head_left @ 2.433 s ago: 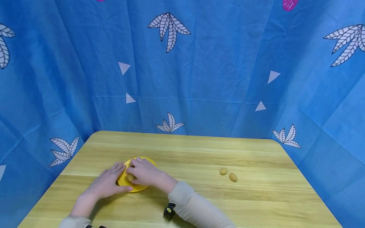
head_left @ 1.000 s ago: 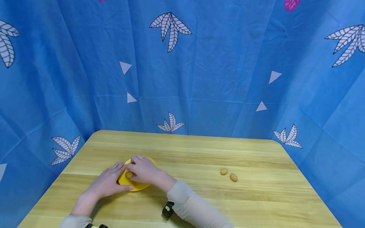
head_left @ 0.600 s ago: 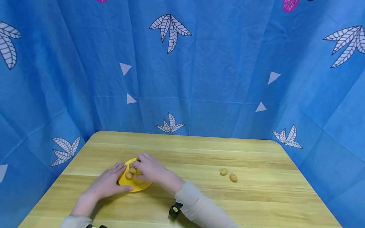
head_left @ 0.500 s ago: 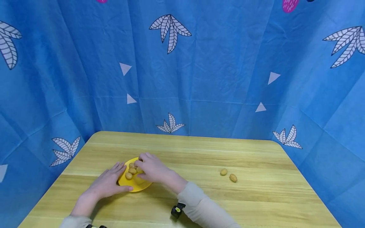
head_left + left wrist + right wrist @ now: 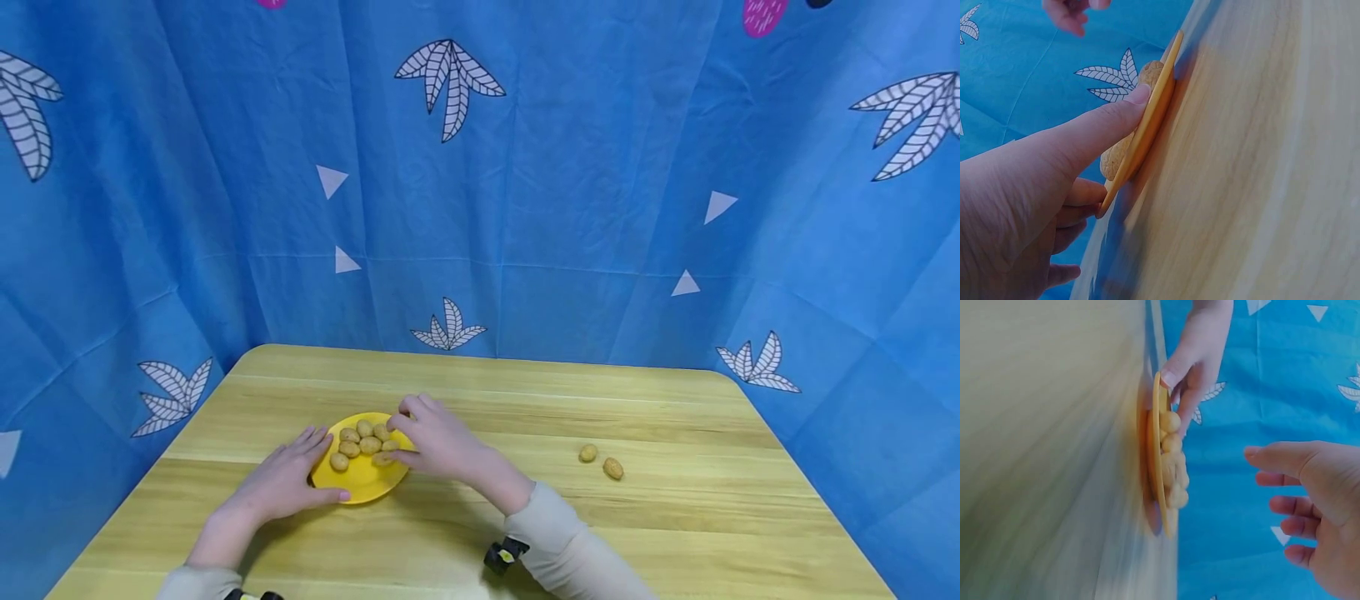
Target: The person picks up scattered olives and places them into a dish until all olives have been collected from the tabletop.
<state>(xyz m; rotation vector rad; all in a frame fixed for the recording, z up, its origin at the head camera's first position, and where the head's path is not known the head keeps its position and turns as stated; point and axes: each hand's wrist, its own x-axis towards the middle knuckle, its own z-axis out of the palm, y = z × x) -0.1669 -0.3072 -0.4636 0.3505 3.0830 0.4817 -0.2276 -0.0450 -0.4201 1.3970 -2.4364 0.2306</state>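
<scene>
A yellow plate (image 5: 363, 482) on the table carries several walnuts (image 5: 370, 445), mostly on its back half. My left hand (image 5: 288, 478) lies spread at its left side, with the fingers on the left rim and the thumb along the near rim. In the left wrist view, that thumb (image 5: 1097, 131) lies straight over the rim, beside a walnut (image 5: 1150, 74). My right hand (image 5: 442, 437) hovers over the plate's right edge. The right wrist view has its fingers (image 5: 1297, 526) loosely bent, with nothing between them and the thumb, apart from the plate.
Two loose walnuts, one at left (image 5: 588, 452) and one at right (image 5: 613, 468), lie on the right half of the wooden table (image 5: 480, 392). A blue patterned curtain (image 5: 570, 167) hangs behind the table and along both sides.
My right hand has released the walnut and drawn back to the right and slightly up, uncovering the walnuts on the plate. The left hand has kept its place at the rim.
</scene>
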